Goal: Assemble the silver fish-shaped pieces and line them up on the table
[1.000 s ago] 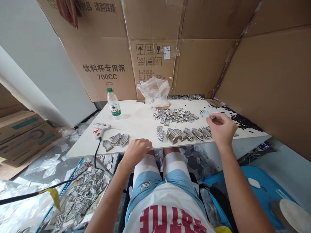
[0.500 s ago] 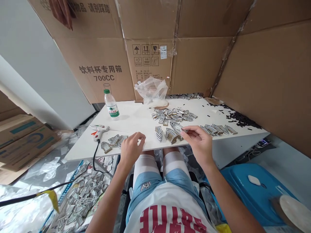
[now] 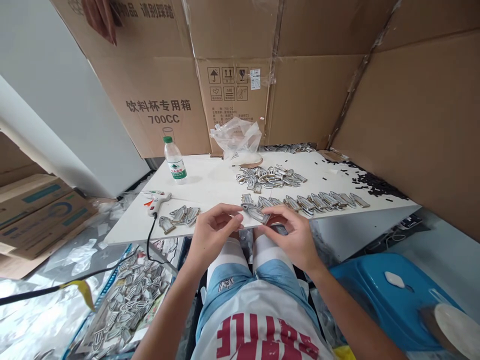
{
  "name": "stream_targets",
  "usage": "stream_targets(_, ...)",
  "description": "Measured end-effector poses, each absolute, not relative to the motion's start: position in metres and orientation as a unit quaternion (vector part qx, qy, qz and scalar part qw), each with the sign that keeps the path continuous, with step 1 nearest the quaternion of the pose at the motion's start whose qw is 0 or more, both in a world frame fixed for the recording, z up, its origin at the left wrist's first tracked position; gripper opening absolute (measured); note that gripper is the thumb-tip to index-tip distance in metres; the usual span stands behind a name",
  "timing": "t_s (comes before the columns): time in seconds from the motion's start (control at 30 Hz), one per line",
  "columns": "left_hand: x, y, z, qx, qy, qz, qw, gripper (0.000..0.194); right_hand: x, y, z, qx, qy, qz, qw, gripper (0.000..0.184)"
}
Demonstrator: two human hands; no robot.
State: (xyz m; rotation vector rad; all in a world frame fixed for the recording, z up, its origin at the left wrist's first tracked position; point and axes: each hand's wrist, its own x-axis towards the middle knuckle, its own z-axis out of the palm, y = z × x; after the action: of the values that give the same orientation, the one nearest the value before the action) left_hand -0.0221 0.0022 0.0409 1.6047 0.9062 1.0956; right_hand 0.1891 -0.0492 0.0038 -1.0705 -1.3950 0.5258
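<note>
Below frame centre, a grey tag [image 3: 255, 213], slanted down rightward, is clamped by right fingers [image 3: 285, 213], its tip beside parted left fingers [image 3: 231, 227].

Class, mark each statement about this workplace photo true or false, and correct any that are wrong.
1. The right hand holds a grey-and-white arched piece. True.
2. The hot-glue gun lies on the floor. False: it lies on the white table.
3. The plastic bottle has a green cap. True.
4. The small black pieces are heaped at the table's left end. False: they are heaped toward its right end.
5. A clear plastic bag sits at the back of the table. True.
</note>
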Motion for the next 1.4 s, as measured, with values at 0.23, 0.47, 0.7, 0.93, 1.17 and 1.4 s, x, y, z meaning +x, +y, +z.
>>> stream_targets(0.23,-0.015,-0.002,0.033,0.669,0.384,0.445,0.455,0.024,0.179,-0.052,-0.001,-0.452,-0.648,0.193,0.582,0.023)
stream_targets(0.47,-0.011,-0.004,0.032,0.656,0.398,0.465,0.441,0.023,0.176,-0.055,-0.001,-0.45,-0.647,0.168,0.593,0.022)
stream_targets(0.7,-0.01,-0.004,0.032,0.645,0.393,0.472,0.454,0.024,0.176,-0.055,-0.001,-0.447,-0.636,0.176,0.604,0.023)
stream_targets(0.93,-0.01,-0.004,0.033,0.64,0.383,0.482,0.46,0.025,0.176,-0.054,-0.001,-0.443,-0.639,0.172,0.605,0.025)
stream_targets(1.17,-0.011,-0.003,0.034,0.646,0.385,0.477,0.456,0.023,0.174,-0.053,-0.004,-0.424,-0.649,0.172,0.608,0.025)
stream_targets(1.4,-0.013,-0.005,0.035,0.646,0.397,0.463,0.459,0.027,0.169,-0.054,-0.004,-0.413,-0.648,0.158,0.62,0.024)
